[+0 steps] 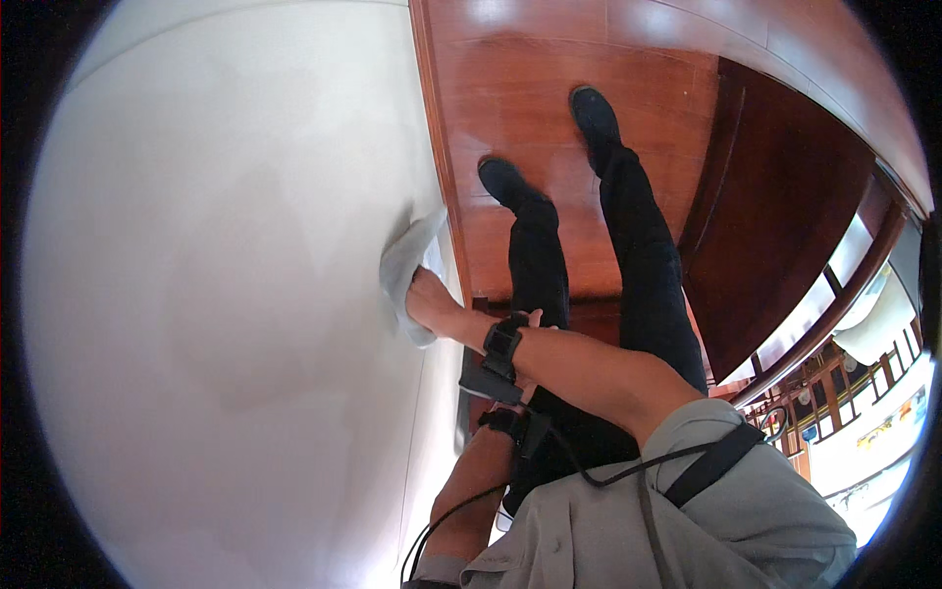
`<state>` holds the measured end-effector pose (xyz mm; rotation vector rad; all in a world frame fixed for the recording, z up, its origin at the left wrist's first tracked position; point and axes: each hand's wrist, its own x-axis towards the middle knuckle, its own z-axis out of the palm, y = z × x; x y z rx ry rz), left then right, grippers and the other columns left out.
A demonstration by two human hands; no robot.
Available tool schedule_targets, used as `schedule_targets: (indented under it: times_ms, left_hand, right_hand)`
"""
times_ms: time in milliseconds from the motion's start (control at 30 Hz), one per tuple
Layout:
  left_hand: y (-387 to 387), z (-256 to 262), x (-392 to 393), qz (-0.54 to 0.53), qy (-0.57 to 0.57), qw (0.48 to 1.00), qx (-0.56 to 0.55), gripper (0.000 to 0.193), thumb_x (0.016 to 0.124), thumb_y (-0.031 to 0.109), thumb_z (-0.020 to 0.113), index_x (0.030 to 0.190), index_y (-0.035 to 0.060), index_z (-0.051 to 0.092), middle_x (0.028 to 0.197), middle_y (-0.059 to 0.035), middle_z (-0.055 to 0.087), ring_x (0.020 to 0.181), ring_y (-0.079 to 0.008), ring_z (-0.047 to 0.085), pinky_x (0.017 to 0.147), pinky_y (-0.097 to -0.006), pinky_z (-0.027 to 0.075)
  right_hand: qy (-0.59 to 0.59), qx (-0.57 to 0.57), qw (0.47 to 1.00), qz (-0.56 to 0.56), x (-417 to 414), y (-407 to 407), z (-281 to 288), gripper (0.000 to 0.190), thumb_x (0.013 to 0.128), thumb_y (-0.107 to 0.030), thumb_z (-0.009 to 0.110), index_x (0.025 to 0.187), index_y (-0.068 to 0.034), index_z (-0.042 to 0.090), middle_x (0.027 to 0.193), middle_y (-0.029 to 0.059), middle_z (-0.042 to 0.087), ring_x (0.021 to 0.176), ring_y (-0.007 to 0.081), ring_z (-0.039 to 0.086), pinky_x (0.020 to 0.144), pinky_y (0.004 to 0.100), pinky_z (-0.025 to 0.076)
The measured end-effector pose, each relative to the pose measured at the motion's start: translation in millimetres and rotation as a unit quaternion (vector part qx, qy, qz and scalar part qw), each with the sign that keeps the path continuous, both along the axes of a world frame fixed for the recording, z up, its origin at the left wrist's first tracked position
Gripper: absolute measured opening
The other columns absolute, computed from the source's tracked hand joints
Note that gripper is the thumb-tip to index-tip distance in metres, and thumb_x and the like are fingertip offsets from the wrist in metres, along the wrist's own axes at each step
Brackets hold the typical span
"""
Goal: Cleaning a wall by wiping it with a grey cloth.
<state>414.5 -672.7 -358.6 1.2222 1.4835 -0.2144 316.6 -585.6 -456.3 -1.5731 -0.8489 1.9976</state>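
Note:
My right hand (434,302) holds a grey cloth (401,269) against the white wall (243,294), a little above the wooden baseboard (440,147). Folds of the cloth hide its fingertips, and the cloth's edge looks blurred. My right arm reaches across my body to the left. Beneath the right wrist is my left hand (525,386), largely covered by that wrist and its black strap device (503,342); only a few fingertips show past it. Whether the left hand grips anything is hidden.
My feet in dark shoes (595,118) stand on a glossy reddish wood floor (530,96). A dark wood panel (787,199) and a curved wooden handrail (831,309) are on the right. Black cables (625,475) run from the wrist devices along my shirt.

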Motion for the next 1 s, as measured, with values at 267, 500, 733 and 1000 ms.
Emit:
schedule_targets:
  times_ms: [267,500,733,1000]
  left_hand:
    - [40.2,-0.1,0.6,0.083,0.048,0.995,0.015,0.043,0.086,0.026,0.069,0.121,0.0025,0.062,0.118,-0.0206,0.063,0.113,-0.0365,0.057,0.095,-0.0462,0.046]
    - [35.1,-36.2,-1.6,-0.013,0.134,0.988,0.072,0.033,0.085,0.026,0.071,0.104,-0.0002,0.067,0.099,-0.0167,0.067,0.097,-0.0363,0.062,0.083,-0.0457,0.050]
    - [40.8,-27.4,-10.0,0.021,0.159,0.984,0.073,0.032,0.086,0.027,0.069,0.103,-0.0010,0.067,0.096,-0.0176,0.067,0.094,-0.0368,0.062,0.082,-0.0454,0.051]
    - [28.6,-36.2,-8.0,0.009,0.137,0.989,0.050,0.034,0.087,0.029,0.066,0.104,-0.0005,0.068,0.099,-0.0180,0.068,0.094,-0.0369,0.063,0.083,-0.0464,0.051]
  right_hand:
    - [-0.161,0.188,0.956,0.160,14.3,95.7,-53.1,0.029,0.080,-0.013,0.059,0.101,0.002,0.072,0.110,0.0193,0.069,0.105,0.0339,0.062,0.085,0.0418,0.053]
    - [-0.306,0.397,0.827,0.254,46.4,171.3,-146.4,0.020,0.079,-0.013,0.060,0.088,-0.002,0.074,0.095,0.0164,0.072,0.092,0.0304,0.066,0.075,0.0419,0.051]
    - [-0.317,0.428,0.839,0.108,55.3,291.5,-130.6,0.018,0.077,-0.012,0.059,0.083,-0.002,0.072,0.088,0.0179,0.070,0.085,0.0334,0.063,0.080,0.0451,0.048]
    - [-0.162,0.335,0.895,-0.248,44.7,343.4,46.5,0.032,0.075,-0.005,0.052,0.102,0.010,0.059,0.112,0.0299,0.053,0.101,0.0451,0.047,0.088,0.0477,0.040]
